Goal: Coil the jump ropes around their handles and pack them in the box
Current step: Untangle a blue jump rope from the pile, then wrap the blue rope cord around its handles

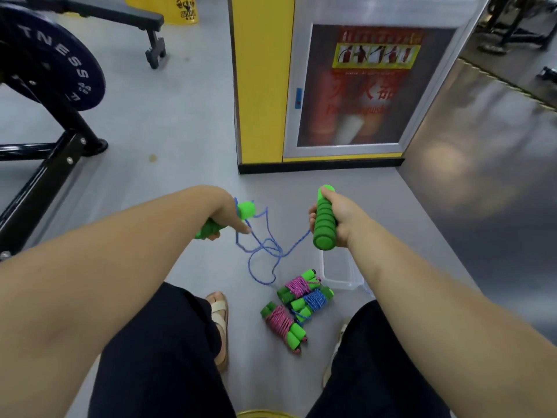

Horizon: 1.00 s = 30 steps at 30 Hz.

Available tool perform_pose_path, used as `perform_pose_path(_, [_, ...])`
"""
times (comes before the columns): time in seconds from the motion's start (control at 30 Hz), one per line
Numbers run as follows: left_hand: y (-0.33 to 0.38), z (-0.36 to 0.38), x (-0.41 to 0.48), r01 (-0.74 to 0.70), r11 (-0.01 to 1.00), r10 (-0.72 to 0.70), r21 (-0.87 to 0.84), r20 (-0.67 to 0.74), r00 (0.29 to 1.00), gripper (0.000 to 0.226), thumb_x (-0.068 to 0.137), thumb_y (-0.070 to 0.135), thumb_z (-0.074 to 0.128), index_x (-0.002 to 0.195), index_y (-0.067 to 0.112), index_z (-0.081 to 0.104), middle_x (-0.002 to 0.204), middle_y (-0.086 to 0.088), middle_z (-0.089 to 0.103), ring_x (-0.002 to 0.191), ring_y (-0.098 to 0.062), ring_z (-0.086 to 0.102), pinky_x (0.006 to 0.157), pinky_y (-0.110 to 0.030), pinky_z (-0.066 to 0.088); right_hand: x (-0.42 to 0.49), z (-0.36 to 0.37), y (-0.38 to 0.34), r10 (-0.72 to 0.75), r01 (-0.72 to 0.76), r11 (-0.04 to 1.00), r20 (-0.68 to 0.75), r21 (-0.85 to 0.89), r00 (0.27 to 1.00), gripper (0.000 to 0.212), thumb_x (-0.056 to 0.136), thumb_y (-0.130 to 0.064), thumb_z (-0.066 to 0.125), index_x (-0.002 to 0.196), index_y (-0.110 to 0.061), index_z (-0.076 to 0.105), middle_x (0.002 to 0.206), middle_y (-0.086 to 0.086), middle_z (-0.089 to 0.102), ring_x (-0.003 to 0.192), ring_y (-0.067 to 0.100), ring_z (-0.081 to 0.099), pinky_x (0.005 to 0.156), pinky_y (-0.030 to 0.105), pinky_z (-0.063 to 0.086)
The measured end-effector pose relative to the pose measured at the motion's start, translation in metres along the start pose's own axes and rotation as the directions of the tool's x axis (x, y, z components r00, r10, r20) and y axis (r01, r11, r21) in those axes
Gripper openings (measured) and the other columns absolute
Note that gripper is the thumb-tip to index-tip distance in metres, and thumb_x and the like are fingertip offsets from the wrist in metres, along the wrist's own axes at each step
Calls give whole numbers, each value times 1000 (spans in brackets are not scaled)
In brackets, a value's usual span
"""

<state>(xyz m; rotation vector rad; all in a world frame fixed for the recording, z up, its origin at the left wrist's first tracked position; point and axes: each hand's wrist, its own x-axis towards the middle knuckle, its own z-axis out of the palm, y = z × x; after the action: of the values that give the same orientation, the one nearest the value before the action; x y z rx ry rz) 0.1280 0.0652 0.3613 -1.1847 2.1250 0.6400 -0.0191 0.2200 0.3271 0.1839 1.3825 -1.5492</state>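
Observation:
My left hand point(226, 215) grips one green foam handle point(211, 228) of a blue jump rope. My right hand point(337, 218) grips the rope's other green handle point(323, 220), held nearly upright. Between the two handles the blue rope point(265, 254) hangs loose in a tangle of loops down to the floor. On the floor below lie three coiled ropes with green handles: a pink one point(298, 286), a blue one point(313, 301) and another pink one point(283, 325). A clear plastic box point(339, 274) stands on the floor under my right wrist, partly hidden.
A yellow pillar with a fire-extinguisher cabinet point(346, 92) stands ahead. A black weight rack with a plate point(51, 67) is at the left, a bench point(120, 16) behind it. My legs and sandalled feet point(220, 321) flank the coiled ropes on the grey floor.

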Motion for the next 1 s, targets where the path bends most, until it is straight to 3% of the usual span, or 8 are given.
perform_pose_path(0.17, [-1,-30,-7,-66,991,40,-118,-210,977,33,94,31,54,84,0,52,73,-15,57,54,-23,50,51,-27,42,1,12,-13,-179,173,974,-34,-145,983,33,92,-38,53,83,-7,48,70,8,50,53,18,48,43,21,47])
perform_pose_path(0.3, [-3,-22,-18,100,910,9,402,-261,965,44,95,31,53,126,-1,51,125,-15,58,82,-19,49,70,-27,47,0,21,-12,-235,224,954,-31,-198,972,34,92,-39,52,84,-7,50,72,9,52,53,19,50,49,28,46])
perform_pose_path(0.37, [-13,-13,-16,94,889,-31,449,-145,989,45,94,31,54,124,-1,50,113,-15,60,75,-21,50,67,-28,46,0,20,1,-147,144,965,1,-221,989,32,93,-39,51,86,-8,49,72,9,54,54,19,51,50,28,46])
perform_pose_path(0.53, [-30,-10,-4,-4,981,26,-194,113,993,33,89,40,59,93,7,60,72,-6,57,47,-14,50,44,-20,43,2,9,30,-11,13,979,8,-203,1000,37,93,-43,51,84,-7,49,70,8,53,54,17,50,42,20,48])
perform_pose_path(0.63, [-27,-8,-7,-89,702,134,-706,9,991,31,92,40,53,88,9,57,68,-4,53,36,-9,48,39,-15,43,-4,11,30,-52,52,988,7,-148,999,40,91,-45,52,83,-6,51,70,8,53,56,18,51,47,26,49])
perform_pose_path(0.77, [-29,9,-7,-116,752,85,-649,-80,993,30,94,35,54,80,8,51,68,-8,57,39,-13,50,40,-18,44,-18,20,17,-160,160,984,11,-81,987,34,95,-46,44,86,-13,48,78,9,60,62,19,51,59,32,47])
perform_pose_path(0.9, [-6,31,-23,-169,368,263,-914,-72,962,29,95,36,51,91,7,47,79,-14,65,56,-23,65,56,-32,56,-25,23,29,-171,188,955,92,-231,981,25,96,-48,37,90,-25,47,105,-1,66,96,19,56,92,40,43])
perform_pose_path(1.0, [10,59,-32,-222,329,346,-918,-101,933,26,94,35,51,91,9,57,72,-7,70,60,-20,67,61,-32,57,-24,26,56,-101,149,953,186,-265,977,37,96,-49,37,108,-22,58,113,-3,63,100,16,57,88,38,42])
